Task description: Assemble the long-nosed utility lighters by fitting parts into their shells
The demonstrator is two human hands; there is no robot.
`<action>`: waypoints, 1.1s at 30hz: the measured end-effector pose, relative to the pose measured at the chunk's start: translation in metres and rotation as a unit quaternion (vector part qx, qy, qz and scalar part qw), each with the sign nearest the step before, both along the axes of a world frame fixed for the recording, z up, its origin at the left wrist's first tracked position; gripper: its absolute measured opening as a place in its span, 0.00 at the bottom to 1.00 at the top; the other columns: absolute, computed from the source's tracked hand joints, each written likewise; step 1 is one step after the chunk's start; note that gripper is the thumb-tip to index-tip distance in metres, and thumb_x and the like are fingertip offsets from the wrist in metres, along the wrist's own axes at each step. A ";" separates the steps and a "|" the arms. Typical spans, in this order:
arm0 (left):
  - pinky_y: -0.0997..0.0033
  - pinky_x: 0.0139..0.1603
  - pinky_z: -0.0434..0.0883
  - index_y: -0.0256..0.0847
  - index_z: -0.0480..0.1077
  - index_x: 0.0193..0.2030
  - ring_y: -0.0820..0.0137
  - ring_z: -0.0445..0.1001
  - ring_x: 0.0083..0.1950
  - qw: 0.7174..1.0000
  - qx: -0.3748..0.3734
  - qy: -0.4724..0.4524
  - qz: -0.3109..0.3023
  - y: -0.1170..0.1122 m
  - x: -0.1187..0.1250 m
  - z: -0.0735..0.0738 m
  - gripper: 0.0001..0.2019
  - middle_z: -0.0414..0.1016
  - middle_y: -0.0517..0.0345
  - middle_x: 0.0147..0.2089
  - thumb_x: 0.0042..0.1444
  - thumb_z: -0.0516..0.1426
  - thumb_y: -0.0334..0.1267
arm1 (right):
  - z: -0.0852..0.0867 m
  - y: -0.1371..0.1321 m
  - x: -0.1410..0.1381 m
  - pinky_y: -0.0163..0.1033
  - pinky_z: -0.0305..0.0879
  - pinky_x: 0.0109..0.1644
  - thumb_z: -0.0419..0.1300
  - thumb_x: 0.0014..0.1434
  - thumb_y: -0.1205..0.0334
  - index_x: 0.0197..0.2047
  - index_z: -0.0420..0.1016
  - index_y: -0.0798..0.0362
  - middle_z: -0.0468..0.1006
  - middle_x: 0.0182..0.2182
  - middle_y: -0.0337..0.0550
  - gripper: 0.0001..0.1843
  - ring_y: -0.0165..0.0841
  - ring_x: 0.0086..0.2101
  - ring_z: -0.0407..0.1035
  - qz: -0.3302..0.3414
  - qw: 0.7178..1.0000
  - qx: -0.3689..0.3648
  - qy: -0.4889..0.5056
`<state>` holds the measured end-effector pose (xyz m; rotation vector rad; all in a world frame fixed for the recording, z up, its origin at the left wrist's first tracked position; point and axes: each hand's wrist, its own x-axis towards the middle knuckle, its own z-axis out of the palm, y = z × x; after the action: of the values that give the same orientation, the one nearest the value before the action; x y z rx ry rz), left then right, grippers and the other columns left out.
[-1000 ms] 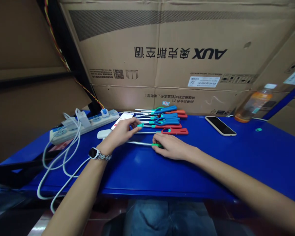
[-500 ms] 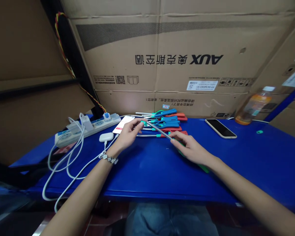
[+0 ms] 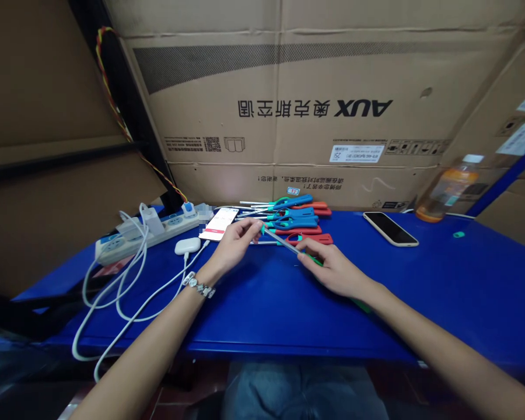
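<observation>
A long-necked lighter with a green handle [image 3: 360,304] and a slim metal tube [image 3: 282,240] is in my right hand [image 3: 332,267]. My fingers wrap round it where the tube meets the handle and hide much of the handle. The tube slants up to the left. At its far end my left hand [image 3: 236,244] pinches a small teal collar [image 3: 263,229], thumb and fingers closed on it; whether the tube passes through cannot be made out. Just behind lie several lighters with blue handles [image 3: 294,223] and red handles [image 3: 321,238], their tubes pointing left.
On the blue table [image 3: 262,315] a lit phone [image 3: 219,224], white earbud case [image 3: 188,245] and power strip [image 3: 170,227] with looping white cables are left. At right are a dark-screened phone [image 3: 390,228], loose teal piece [image 3: 459,234] and orange drink bottle [image 3: 448,189]. A cardboard box [image 3: 289,70] stands behind.
My left hand has come slightly nearer to me and to the right with the teal collar. My right hand has shifted a little left, still holding the lighter.
</observation>
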<state>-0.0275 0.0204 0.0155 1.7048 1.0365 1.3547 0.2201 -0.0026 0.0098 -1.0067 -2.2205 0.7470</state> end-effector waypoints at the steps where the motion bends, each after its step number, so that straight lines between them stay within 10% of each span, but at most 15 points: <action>1: 0.71 0.35 0.65 0.38 0.73 0.33 0.70 0.65 0.30 1.000 0.000 -0.001 0.002 -0.001 0.001 0.001 0.21 0.67 0.60 0.26 0.55 0.59 0.57 | 0.000 -0.001 -0.001 0.33 0.53 0.30 0.50 0.68 0.52 0.42 0.68 0.51 0.66 0.26 0.33 0.12 0.27 0.25 0.56 -0.002 1.000 0.000 0.000; 18: 0.74 0.30 0.61 0.37 0.67 0.23 0.75 0.61 0.26 0.982 -0.119 -0.144 -0.003 0.000 0.008 -0.011 0.23 0.64 0.62 0.23 0.50 0.64 0.55 | 0.004 -0.016 -0.018 0.33 0.46 0.25 0.49 0.68 0.58 0.40 0.67 0.50 0.61 0.19 0.29 0.08 0.25 0.18 0.52 -0.053 0.997 0.034 -0.039; 27: 0.72 0.36 0.69 0.40 0.65 0.31 0.71 0.71 0.34 0.908 -0.168 -0.384 -0.005 0.007 0.042 0.017 0.14 0.71 0.58 0.34 0.61 0.56 0.47 | -0.008 -0.002 -0.054 0.29 0.50 0.18 0.52 0.63 0.47 0.35 0.57 0.48 0.58 0.18 0.25 0.14 0.24 0.14 0.53 0.012 0.955 -0.226 0.195; 33: 0.75 0.29 0.66 0.42 0.56 0.29 0.76 0.63 0.23 0.891 -0.174 -0.417 0.049 0.020 0.076 0.024 0.17 0.59 0.68 0.23 0.65 0.54 0.48 | -0.014 0.009 -0.065 0.29 0.47 0.14 0.56 0.59 0.45 0.35 0.56 0.47 0.57 0.16 0.22 0.17 0.23 0.11 0.51 -0.004 0.929 -0.243 0.278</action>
<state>0.0484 0.0402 0.0398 0.6736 0.7790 1.6188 0.1554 0.0060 -0.0046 -0.8729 -1.5680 1.4261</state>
